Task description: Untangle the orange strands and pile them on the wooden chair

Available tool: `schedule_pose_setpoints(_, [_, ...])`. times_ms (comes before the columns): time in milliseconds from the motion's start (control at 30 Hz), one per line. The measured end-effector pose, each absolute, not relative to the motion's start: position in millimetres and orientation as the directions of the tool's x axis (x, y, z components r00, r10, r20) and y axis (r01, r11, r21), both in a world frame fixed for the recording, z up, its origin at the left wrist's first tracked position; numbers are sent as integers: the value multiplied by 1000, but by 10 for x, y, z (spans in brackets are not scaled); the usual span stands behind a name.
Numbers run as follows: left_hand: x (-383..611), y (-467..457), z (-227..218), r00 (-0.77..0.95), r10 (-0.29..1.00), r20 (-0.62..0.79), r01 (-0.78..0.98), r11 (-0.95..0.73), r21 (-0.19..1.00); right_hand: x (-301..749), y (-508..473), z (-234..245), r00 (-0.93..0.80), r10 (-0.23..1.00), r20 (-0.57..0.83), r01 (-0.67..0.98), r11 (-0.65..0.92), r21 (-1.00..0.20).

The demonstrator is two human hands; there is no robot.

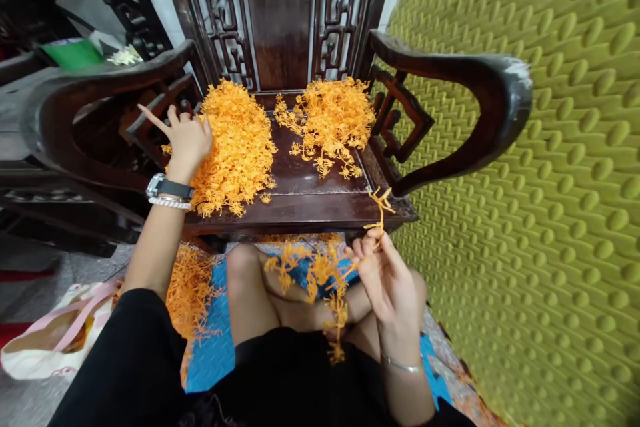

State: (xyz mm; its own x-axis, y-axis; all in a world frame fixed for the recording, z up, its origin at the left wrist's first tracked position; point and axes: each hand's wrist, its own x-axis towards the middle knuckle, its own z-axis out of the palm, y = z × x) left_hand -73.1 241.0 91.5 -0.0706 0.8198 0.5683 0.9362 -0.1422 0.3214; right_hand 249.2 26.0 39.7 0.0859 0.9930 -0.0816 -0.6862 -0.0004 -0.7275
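My right hand (383, 273) is closed in a pinch on an orange sprig (381, 207), whose thin branching end sticks up past the fingertips. More orange strands (320, 270) hang to the left of that hand, over my lap. My left hand (187, 137) is at the left edge of a large pile of small orange flower-like pieces (235, 147) on the chair seat. Its fingers are spread apart, one stretched out to the left, and I see nothing held in them. A second pile of orange sprigs (335, 117), looser and more stringy, lies on the right of the seat.
Curved wooden armrests (450, 67) flank the dark wooden chair seat (310, 203). A yellow-green bumpy mat (565, 213) rises along the right. Orange stringy pieces (187, 293) lie on the floor beside a blue mat (213, 347). A white bag (55, 353) with pink straps is at left.
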Motion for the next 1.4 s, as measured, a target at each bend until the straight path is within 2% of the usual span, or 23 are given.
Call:
schedule_pose_setpoints(100, [-772, 2394, 876, -72, 743, 665, 968, -108, 227, 2517, 259, 413, 107, 993, -59, -718, 36, -695])
schedule_pose_setpoints(167, [-829, 2405, 873, -53, 718, 694, 969, -132, 211, 2526, 240, 415, 131, 990, -51, -719, 59, -692])
schedule_pose_setpoints(333, [-1005, 2528, 1035, -54, 744, 666, 931, -204, 303, 2534, 146, 391, 156, 986, -61, -800, 89, -593])
schedule_pose_setpoints(400, [-919, 2397, 1137, -106, 649, 753, 888, -279, 366, 2535, 102, 379, 148, 988, -47, -835, 99, -542])
schedule_pose_setpoints(500, [-508, 1753, 1152, -193, 466, 863, 756, -490, 434, 2523, 49, 365, 147, 989, -15, -860, 120, -496])
schedule_pose_setpoints(533, [-317, 1440, 1090, -145, 464, 874, 698, -578, 423, 2513, 37, 360, 145, 989, -3, -868, 126, -481])
schedule_pose_setpoints(600, [85, 781, 865, 168, 458, 873, 553, -777, 300, 2487, 16, 352, 125, 992, 14, -888, 118, -444])
schedule_pose_setpoints(633, [277, 480, 718, 381, 431, 818, 444, -861, 247, 2472, 6, 349, 110, 994, 17, -899, 107, -424])
schedule_pose_setpoints(667, [451, 223, 563, 504, 438, 744, 389, -884, 257, 2455, -8, 347, 91, 996, 13, -910, 88, -405])
schedule_pose_setpoints(700, [601, 18, 412, 521, 470, 713, 388, -874, 293, 2437, -24, 346, 70, 998, 3, -920, 66, -387])
schedule_pose_setpoints(733, [726, -132, 276, 479, 518, 709, 358, -852, 381, 2420, -44, 346, 51, 999, -10, -927, 44, -372])
schedule_pose_setpoints(800, [896, -296, 68, 318, 675, 666, 284, -738, 612, 2386, -95, 342, 28, 999, -32, -937, 15, -350])
schedule_pose_setpoints(867, [977, -345, -51, 179, 828, 531, 169, -557, 813, 2357, -157, 327, 26, 999, -38, -938, 12, -346])
schedule_pose_setpoints(933, [998, -361, -109, 125, 926, 355, 77, -366, 927, 2334, -226, 294, 30, 999, -37, -925, 14, -379])
schedule_pose_setpoints(1033, [963, -396, -146, 149, 978, 146, -26, -144, 989, 2321, -340, 205, 18, 1000, -15, -876, 8, -483])
schedule_pose_setpoints(1100, [916, -426, -151, 167, 984, 63, -47, -56, 997, 2321, -422, 125, -17, 1000, 21, -817, -2, -577])
schedule_pose_setpoints(1200, [843, -460, -124, 258, 966, 21, -113, 8, 994, 2314, -539, 7, -131, 990, 44, -671, -56, -740])
schedule_pose_setpoints(1300, [800, -490, -84, 357, 934, 22, -247, 72, 966, 2293, -631, -76, -234, 972, 5, -536, -125, -835])
schedule_pose_setpoints(1400, [776, -519, -84, 239, 971, 1, -328, 80, 941, 2284, -687, -139, -195, 981, -23, -503, -120, -856])
